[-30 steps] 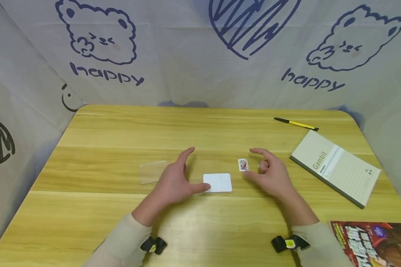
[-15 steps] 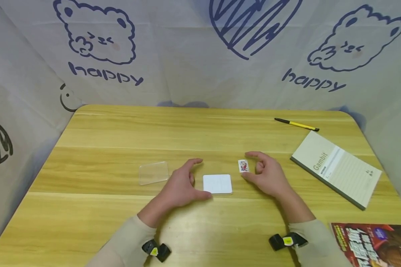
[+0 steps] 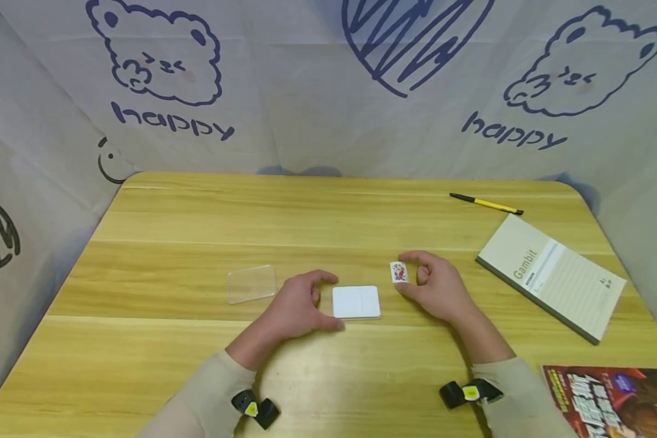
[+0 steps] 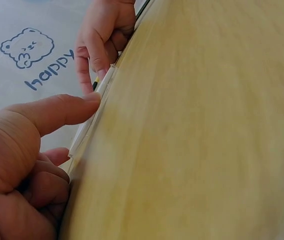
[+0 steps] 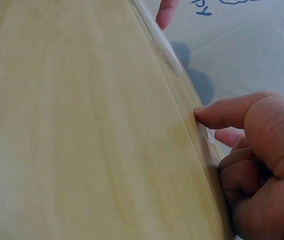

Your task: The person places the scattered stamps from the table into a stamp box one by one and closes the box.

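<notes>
A small playing card (image 3: 399, 272), or a thin stack of them, lies face up on the table with a coloured figure on it. My right hand (image 3: 437, 285) has thumb and index finger at the card's two opposite edges; its other fingers are folded in. A flat white-topped box with a clear rim (image 3: 356, 302) lies left of the card. My left hand (image 3: 295, 306) stands at the box's left end, thumb below the near edge and index finger above the far edge, apparently not pressing it. A clear plastic lid (image 3: 252, 284) lies behind the left hand.
A beige notebook (image 3: 550, 277) lies at the right, with a yellow and black pen (image 3: 486, 203) behind it. A red magazine (image 3: 613, 401) covers the front right corner of the wooden table (image 3: 328, 213). Printed white cloth (image 3: 306, 91) hangs behind.
My left thumb has come off the box's top to its near edge, and the left index finger has lowered. My right thumb and index finger have closed in on the card, which stays in place.
</notes>
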`<move>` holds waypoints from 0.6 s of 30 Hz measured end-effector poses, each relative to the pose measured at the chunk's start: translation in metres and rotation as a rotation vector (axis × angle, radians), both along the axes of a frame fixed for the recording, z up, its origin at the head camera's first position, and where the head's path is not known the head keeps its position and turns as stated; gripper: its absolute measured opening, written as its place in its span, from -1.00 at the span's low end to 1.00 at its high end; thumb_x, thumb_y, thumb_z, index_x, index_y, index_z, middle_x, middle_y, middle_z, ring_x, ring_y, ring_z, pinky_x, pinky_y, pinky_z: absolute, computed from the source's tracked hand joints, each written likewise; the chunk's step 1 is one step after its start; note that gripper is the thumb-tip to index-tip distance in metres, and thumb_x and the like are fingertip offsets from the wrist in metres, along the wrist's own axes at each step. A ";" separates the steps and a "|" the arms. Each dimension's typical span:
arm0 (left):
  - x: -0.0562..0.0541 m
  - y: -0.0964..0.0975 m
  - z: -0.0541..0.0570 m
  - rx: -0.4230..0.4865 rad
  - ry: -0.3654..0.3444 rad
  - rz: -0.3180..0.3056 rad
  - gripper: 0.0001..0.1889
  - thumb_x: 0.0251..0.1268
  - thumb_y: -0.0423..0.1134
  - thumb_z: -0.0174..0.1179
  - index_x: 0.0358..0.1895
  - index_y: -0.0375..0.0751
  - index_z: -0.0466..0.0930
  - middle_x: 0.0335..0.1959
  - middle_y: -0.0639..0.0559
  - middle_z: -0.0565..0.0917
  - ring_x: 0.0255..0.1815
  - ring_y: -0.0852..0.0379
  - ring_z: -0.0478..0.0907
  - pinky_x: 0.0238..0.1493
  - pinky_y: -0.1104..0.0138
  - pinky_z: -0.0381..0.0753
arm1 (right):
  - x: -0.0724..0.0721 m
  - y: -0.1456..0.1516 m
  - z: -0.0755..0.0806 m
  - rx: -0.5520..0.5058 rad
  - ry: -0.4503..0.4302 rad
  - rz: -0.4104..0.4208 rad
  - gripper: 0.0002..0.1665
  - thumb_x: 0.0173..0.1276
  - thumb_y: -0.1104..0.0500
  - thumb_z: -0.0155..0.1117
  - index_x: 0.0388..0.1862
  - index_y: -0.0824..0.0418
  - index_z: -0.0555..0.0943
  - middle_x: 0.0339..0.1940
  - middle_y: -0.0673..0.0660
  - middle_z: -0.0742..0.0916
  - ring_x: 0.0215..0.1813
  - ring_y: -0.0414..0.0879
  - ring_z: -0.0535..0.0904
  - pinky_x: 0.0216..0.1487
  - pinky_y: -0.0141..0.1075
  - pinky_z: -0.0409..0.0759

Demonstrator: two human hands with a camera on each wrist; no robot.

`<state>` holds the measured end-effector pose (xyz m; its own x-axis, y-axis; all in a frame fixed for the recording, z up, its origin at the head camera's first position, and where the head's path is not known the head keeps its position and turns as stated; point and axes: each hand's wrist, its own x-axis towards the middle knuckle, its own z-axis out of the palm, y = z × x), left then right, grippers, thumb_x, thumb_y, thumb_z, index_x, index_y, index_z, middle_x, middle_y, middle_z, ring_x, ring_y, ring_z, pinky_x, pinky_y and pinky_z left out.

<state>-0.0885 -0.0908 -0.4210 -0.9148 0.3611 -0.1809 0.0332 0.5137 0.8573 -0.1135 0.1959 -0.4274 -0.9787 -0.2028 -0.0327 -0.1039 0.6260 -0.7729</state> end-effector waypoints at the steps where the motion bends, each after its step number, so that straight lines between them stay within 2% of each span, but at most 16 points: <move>1: 0.000 0.000 0.000 0.001 0.003 -0.004 -0.21 -0.27 -0.27 0.67 0.21 -0.23 0.55 -0.63 0.12 0.27 -0.63 0.20 0.18 -0.56 0.34 0.23 | 0.000 0.000 0.000 0.002 -0.003 0.002 -0.44 0.21 0.21 0.53 0.18 0.28 0.60 -0.71 -0.04 0.30 -0.60 -0.14 0.17 -0.30 -0.15 0.36; 8: -0.001 -0.002 -0.003 0.004 0.023 -0.020 -0.30 -0.21 -0.29 0.65 0.14 -0.27 0.58 -0.63 0.10 0.27 -0.62 0.19 0.19 -0.56 0.35 0.21 | 0.000 -0.001 0.000 0.006 -0.013 0.004 -0.47 0.22 0.20 0.52 0.16 0.28 0.61 -0.71 -0.04 0.32 -0.61 -0.14 0.18 -0.30 -0.16 0.36; 18: -0.002 0.000 -0.004 -0.005 0.033 -0.016 -0.32 -0.18 -0.30 0.63 0.13 -0.25 0.59 -0.63 0.10 0.29 -0.63 0.20 0.20 -0.57 0.35 0.22 | 0.001 -0.002 0.002 0.000 -0.017 -0.012 -0.48 0.22 0.18 0.52 0.14 0.27 0.62 -0.71 -0.03 0.31 -0.62 -0.14 0.17 -0.38 -0.20 0.33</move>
<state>-0.0900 -0.0907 -0.4246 -0.9142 0.3753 -0.1528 0.0696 0.5167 0.8533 -0.1129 0.1938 -0.4253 -0.9803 -0.1912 -0.0498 -0.0831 0.6274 -0.7742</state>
